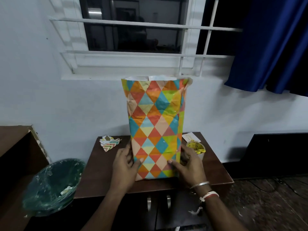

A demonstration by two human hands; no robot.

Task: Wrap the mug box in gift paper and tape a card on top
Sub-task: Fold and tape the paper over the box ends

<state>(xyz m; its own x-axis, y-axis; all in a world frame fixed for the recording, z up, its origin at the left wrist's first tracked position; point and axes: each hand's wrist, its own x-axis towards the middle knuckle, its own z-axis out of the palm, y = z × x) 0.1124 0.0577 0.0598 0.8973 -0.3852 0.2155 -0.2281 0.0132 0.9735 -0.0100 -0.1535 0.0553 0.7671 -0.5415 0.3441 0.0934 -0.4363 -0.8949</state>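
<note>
The mug box (pixel 155 157), sleeved in gift paper (pixel 150 100), is standing on end at the centre of the frame on the cabinet top (pixel 103 172), its long axis running straight up toward the window sill. The left hand (pixel 126 162) and right hand (pixel 186 164) are clasping its lower part from either side, thumbs lying across the front face and fingers wrapping behind. The unfolded paper end is gaping at the top, well above both grips, so closing it probably means reaching up or tipping the box. The tape roll (pixel 196 147) and card (pixel 189 136) are lying just beyond the right hand, the nearer one.
</note>
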